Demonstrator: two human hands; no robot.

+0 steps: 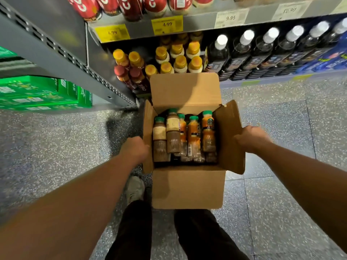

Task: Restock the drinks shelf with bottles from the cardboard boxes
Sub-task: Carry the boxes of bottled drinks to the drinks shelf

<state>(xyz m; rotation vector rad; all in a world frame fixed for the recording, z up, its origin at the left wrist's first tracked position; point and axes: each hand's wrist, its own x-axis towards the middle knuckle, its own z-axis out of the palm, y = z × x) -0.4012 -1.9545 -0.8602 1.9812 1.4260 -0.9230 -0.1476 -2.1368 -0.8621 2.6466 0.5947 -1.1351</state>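
Observation:
An open cardboard box [188,186] is held above the floor in front of the drinks shelf. Inside stand several green-capped bottles [193,136], some orange, some brown. My left hand [134,150] grips the box's left side under the raised flap. My right hand [252,136] holds the right flap from outside, its fingers hidden behind the cardboard. On the bottom shelf ahead stand yellow-capped bottles [178,58], with dark-red-capped ones [129,75] to their left.
Dark bottles with white caps [266,47] fill the shelf to the right. Red bottles [131,6] sit on the upper shelf above yellow price tags [167,24]. Green cartons [43,92] lie on the floor at left beside a grey shelf upright [78,66]. My shoe [134,188] is below the box.

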